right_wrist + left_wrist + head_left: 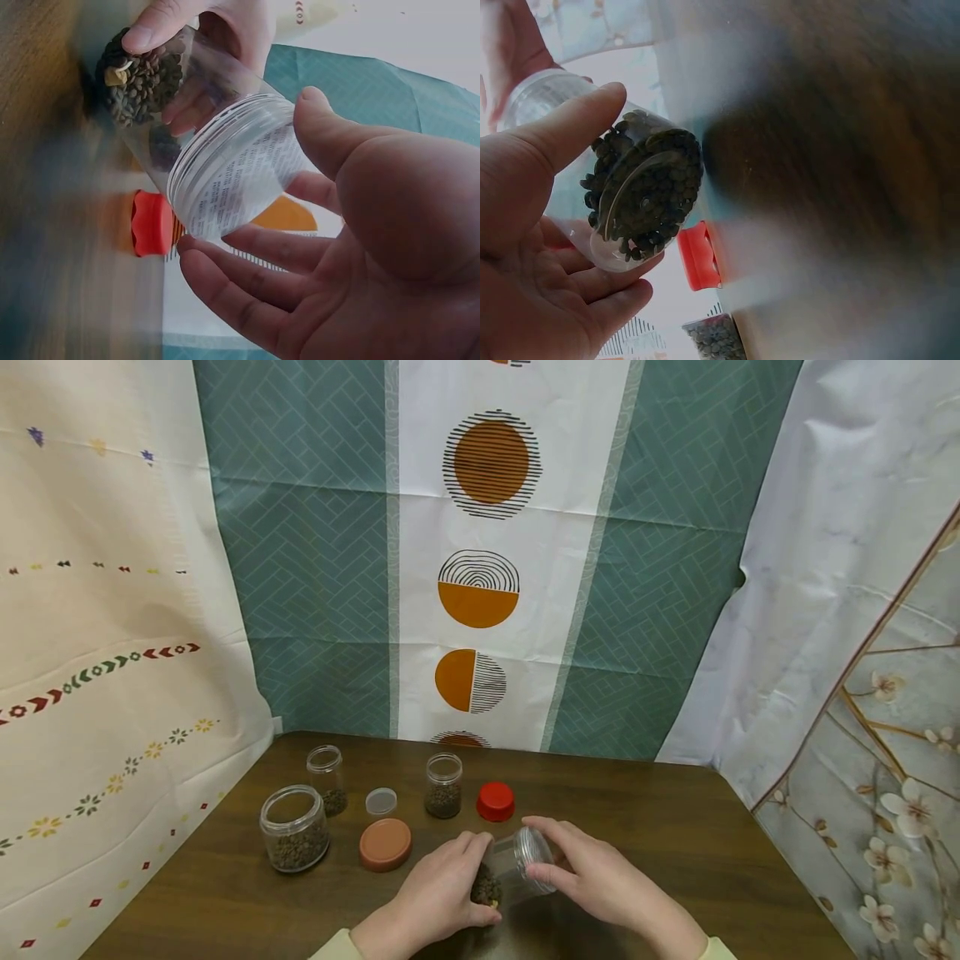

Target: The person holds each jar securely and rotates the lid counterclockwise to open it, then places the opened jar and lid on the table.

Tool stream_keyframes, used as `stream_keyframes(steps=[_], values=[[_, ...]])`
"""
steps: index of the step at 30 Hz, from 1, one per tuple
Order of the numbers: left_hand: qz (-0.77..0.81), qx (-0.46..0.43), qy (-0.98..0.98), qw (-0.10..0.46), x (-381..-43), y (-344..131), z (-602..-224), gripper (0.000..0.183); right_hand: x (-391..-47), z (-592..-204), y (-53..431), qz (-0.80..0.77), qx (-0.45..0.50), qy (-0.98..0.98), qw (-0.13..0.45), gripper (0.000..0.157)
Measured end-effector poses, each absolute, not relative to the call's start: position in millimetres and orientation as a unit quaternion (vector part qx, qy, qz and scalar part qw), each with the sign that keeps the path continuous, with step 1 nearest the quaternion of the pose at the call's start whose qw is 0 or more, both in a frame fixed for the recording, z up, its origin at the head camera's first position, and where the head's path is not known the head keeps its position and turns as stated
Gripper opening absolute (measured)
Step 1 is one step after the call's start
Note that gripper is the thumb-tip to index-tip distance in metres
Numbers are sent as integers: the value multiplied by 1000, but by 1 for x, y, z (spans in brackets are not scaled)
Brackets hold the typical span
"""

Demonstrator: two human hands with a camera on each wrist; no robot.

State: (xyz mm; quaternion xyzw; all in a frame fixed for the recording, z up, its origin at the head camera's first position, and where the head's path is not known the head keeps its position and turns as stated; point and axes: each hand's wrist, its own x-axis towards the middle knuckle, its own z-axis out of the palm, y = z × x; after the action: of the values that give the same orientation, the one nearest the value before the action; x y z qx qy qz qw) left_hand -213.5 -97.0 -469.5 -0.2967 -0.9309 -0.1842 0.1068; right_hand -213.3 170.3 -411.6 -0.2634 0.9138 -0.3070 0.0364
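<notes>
My left hand [442, 889] grips the bottom end of a clear jar [641, 187], thumb on one side and fingers on the other. The jar is tilted well over, its mouth end toward my right hand [596, 872]. Dark brown, seed-like pieces [146, 86] lie gathered at its base, with a small yellowish bit [116, 76] among them. A clear lid [236, 180] with printed lettering covers the mouth. My right hand holds this lid at its edge, thumb on one side and fingertips round the other.
Beyond the hands stand a wide uncapped jar [295, 835], a small jar [327, 781] and another small jar [443, 789], all partly filled with dark pieces. An orange lid [385, 844], a clear lid [381, 802] and a red lid [496, 802] lie on the wooden table [675, 827]. Curtains hang behind.
</notes>
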Motion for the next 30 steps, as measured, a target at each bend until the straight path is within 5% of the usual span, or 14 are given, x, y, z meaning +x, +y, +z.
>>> stream_keyframes(steps=[30], values=[[-182,-293,-932,108,-215,-95,-473,94,-212,-412,177,-322,-324,889,34,63]])
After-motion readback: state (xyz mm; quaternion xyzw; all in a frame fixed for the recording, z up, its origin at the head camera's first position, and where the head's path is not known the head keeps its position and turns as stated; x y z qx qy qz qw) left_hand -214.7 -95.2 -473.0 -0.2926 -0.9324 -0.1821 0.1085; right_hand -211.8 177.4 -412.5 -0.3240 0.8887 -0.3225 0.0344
